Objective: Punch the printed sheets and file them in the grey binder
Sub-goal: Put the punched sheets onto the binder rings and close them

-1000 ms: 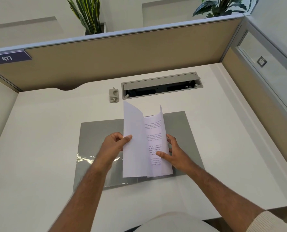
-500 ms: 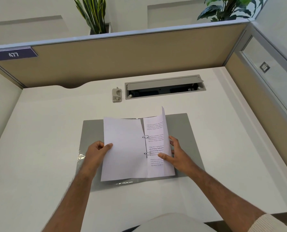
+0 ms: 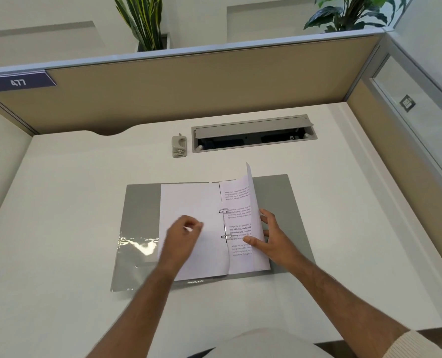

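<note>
The grey binder (image 3: 287, 208) lies open and flat on the white desk. Printed sheets sit on its two metal rings (image 3: 224, 223). One sheet (image 3: 188, 202) lies turned over to the left, blank side up. The sheets on the right (image 3: 240, 218) show text, and their outer edge curls upward. My left hand (image 3: 182, 237) hovers over the left sheet with loosely curled fingers, blurred, holding nothing. My right hand (image 3: 269, 235) holds the lifted edge of the right sheets, thumb on the printed face and fingers behind. A small grey hole punch (image 3: 179, 146) stands beyond the binder.
A grey cable tray (image 3: 253, 134) with its lid raised is set into the desk at the back. Tan partition walls enclose the back and right. A clear plastic pocket (image 3: 137, 248) glints on the binder's left cover. Bare desk extends left and right.
The upright sheet has swung over the rings and dropped flat on the left side. My left hand let go of it and moved right over it. My right hand stayed on the right sheets.
</note>
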